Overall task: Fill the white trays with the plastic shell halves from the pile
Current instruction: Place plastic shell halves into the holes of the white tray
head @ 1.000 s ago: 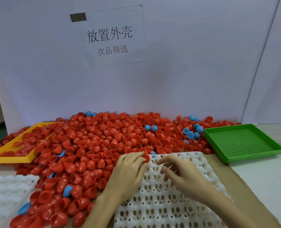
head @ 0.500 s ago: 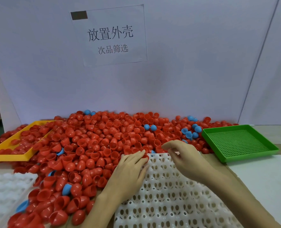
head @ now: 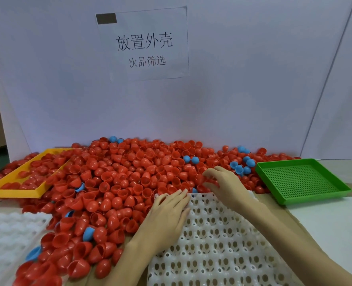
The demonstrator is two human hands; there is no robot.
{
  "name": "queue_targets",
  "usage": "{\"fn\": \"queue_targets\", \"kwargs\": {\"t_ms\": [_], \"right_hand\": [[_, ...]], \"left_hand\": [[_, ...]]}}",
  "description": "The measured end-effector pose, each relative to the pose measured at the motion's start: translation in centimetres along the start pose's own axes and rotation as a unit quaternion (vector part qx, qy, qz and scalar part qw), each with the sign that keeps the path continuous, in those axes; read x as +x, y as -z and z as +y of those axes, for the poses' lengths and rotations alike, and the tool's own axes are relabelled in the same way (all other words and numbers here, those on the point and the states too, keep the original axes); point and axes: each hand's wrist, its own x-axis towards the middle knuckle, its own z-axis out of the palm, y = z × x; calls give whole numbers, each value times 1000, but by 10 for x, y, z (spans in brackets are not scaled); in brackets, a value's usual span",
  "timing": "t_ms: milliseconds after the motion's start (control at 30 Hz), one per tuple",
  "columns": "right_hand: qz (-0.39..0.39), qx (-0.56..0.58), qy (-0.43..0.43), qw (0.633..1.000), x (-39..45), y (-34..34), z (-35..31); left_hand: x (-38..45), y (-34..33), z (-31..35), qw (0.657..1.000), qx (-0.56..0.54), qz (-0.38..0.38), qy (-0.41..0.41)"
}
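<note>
A white backdrop board [head: 233, 89] stood behind the desk [head: 336, 228], with a paper sign [head: 144, 43] fixed to it. Against its foot sprawled the pile [head: 129, 178] of red plastic shell halves, a few blue ones mixed in, spreading toward the near left edge. A perforated white tray [head: 222, 244] lay in front of the pile, its far edge touching the shells and its visible cups bare. A second white tray [head: 8, 240] sat at the near left, just beside the pile. A green mesh tray [head: 301, 180] rested at the right, near the pile's edge. A yellow tray [head: 20, 182] lay at the far left, partly buried, with red shells inside.

The left hand [head: 167, 215] rested palm down on the white tray's far left corner, its fingers [head: 177, 198] straight and close together, tips at the pile's edge. The right hand [head: 224, 182] reached into the shells just beyond the tray, fingers curled among red halves; it seemed to be pinching one, though the blur left that uncertain.
</note>
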Motion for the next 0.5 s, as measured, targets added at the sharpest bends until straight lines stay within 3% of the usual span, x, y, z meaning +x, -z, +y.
{"fn": "queue_targets", "kwargs": {"t_ms": [133, 300, 433, 500], "right_hand": [[9, 118, -18, 993, -23, 14, -9], [-9, 253, -52, 966, -51, 31, -17], [-8, 278, -32, 960, -62, 36, -23], [-9, 289, -14, 957, -66, 36, -26]], "left_hand": [[0, 2, 1, 999, -6, 32, -17], [-1, 17, 15, 973, -68, 211, -67], [-4, 18, 26, 959, -219, 162, -81], [-4, 16, 31, 945, -263, 173, -90]]}}
